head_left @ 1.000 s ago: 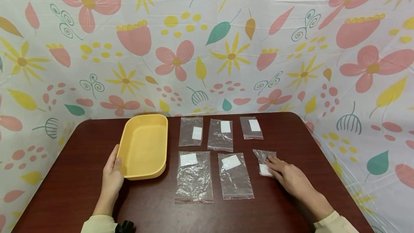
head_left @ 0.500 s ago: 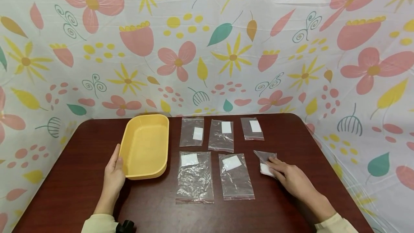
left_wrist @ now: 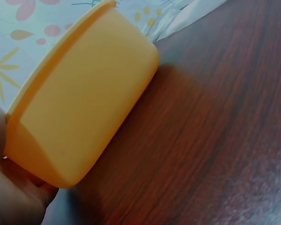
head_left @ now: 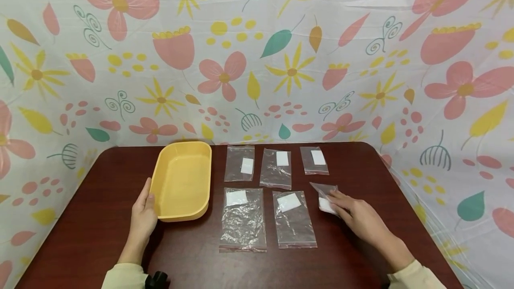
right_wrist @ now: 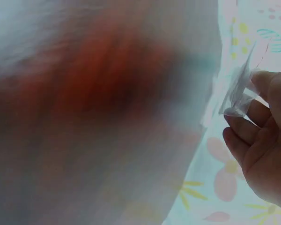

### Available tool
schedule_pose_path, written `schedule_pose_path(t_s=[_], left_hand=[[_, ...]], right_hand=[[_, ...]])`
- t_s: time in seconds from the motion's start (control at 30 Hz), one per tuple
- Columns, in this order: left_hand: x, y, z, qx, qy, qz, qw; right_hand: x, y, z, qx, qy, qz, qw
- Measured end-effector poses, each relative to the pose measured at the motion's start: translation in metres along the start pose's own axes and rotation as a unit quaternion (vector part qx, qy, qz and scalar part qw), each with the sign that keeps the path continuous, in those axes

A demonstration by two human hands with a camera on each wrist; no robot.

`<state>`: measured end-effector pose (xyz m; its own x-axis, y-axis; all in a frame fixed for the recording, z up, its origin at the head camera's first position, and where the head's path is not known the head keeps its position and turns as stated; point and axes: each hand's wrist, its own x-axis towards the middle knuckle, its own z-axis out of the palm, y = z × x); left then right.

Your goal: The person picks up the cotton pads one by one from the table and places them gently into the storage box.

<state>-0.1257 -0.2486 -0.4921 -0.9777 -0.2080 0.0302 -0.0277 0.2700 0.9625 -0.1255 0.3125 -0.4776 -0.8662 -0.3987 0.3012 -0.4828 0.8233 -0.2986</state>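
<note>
A yellow plastic basin (head_left: 182, 182) stands on the left of the table. My left hand (head_left: 143, 215) grips its left side, thumb near the rim; the left wrist view shows the basin's outer wall (left_wrist: 89, 98) with the hand at one end. At the right, my right hand (head_left: 363, 220) pinches a small clear zip bag (head_left: 322, 187) bearing a white label (head_left: 327, 205). In the right wrist view thumb and fingers hold that crumpled bag (right_wrist: 239, 91), which looks raised from the tabletop. Part of it is hidden by the fingers.
Several flat zip bags with white labels lie between the hands: a large one (head_left: 242, 226), a medium one (head_left: 295, 222), and a back row with a left bag (head_left: 234, 164), a middle one (head_left: 273, 175) and a small one (head_left: 308, 164). A floral cloth (head_left: 257, 79) hangs behind the table.
My right hand has shifted the small zip bag slightly left and up off the table, and the bag has tilted. The left hand keeps its hold on the basin.
</note>
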Motion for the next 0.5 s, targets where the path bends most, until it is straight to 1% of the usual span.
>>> schedule_pose_path(t_s=[0.23, 0.5], left_hand=[[0.000, 0.000, 0.000, 0.005, 0.006, 0.000, 1.0000], [0.001, -0.001, 0.002, 0.003, 0.014, 0.006, 0.9999]], right_hand=[[0.018, -0.011, -0.004, -0.003, 0.017, -0.034, 0.999], [0.039, -0.024, -0.006, -0.007, 0.003, -0.051, 0.999]])
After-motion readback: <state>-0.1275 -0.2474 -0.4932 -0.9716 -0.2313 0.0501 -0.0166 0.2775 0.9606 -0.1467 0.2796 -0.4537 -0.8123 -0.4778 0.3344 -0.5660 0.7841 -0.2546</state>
